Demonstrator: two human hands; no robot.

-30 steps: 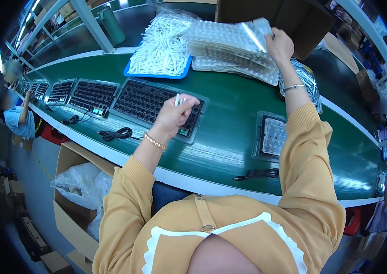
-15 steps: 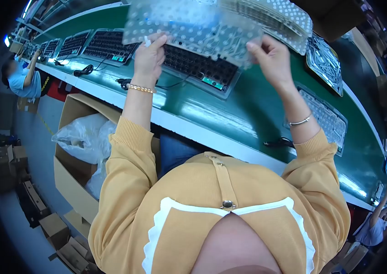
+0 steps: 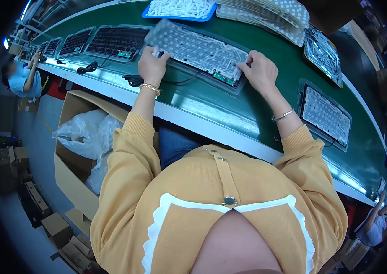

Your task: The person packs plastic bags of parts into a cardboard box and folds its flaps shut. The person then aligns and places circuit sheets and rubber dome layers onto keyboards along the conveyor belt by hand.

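A clear keyboard membrane sheet (image 3: 198, 48), printed with pale traces and dots, lies over an open keyboard base (image 3: 230, 84) in front of me. Its left end is blurred and looks raised. My left hand (image 3: 152, 67) is closed at that end, thumb and finger together, with something small and white at the fingers. At the sheet's right end, my right hand (image 3: 262, 71) pinches the edge between thumb and forefinger. A small green circuit board (image 3: 225, 78) shows at the base's near right corner, and a black cable (image 3: 134, 80) lies below my left hand.
More keyboard bases (image 3: 116, 41) line the green bench (image 3: 211, 114) leftward; another with a membrane (image 3: 325, 114) lies right. Behind are a blue tray (image 3: 179, 18) of white pieces, stacked dotted sheets (image 3: 266, 20) and a tray of metallic strips (image 3: 323, 55). A carton (image 3: 72, 182) stands left; people work at both ends.
Both hands have come down and nearer, lowering the membrane sheet from the air onto the keyboard base. The blue tray behind has come into view. The keyboard on the right has shifted slightly.
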